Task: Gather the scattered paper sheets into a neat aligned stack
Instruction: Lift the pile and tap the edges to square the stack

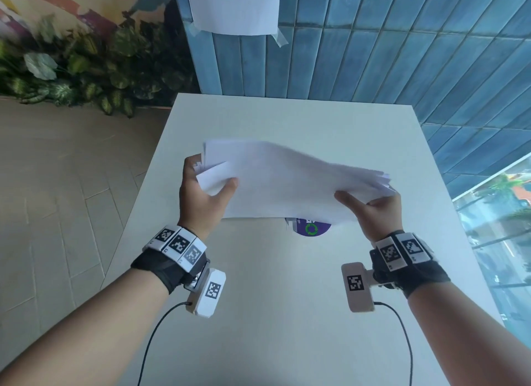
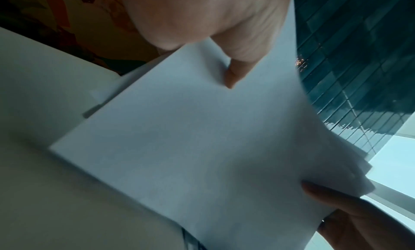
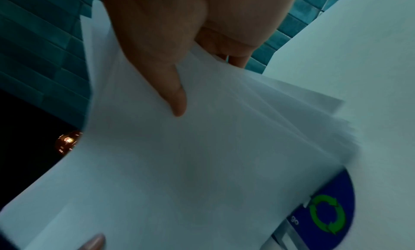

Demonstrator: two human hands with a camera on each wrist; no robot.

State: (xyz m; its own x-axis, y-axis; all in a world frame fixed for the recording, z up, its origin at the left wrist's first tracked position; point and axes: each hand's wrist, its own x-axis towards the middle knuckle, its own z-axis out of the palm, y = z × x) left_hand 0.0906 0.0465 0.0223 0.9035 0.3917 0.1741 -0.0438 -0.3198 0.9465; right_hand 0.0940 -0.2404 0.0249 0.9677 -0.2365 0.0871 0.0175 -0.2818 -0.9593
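A loose bundle of white paper sheets (image 1: 287, 178) hangs above the white table (image 1: 273, 299), held between both hands. My left hand (image 1: 201, 190) pinches its left end, thumb on top, where corners of several sheets stick out unevenly. My right hand (image 1: 373, 207) pinches the right end, where the edges fan apart. The left wrist view shows the top sheet (image 2: 191, 147) under my left thumb (image 2: 235, 72). In the right wrist view the fanned sheets (image 3: 224, 147) sit under my right thumb (image 3: 175, 97).
A round blue sticker with a green recycling mark (image 1: 311, 227) lies on the table under the bundle's near edge. Another white sheet (image 1: 235, 6) is taped to the blue tiled wall (image 1: 373, 55). Plants (image 1: 86, 69) and floor lie left of the table.
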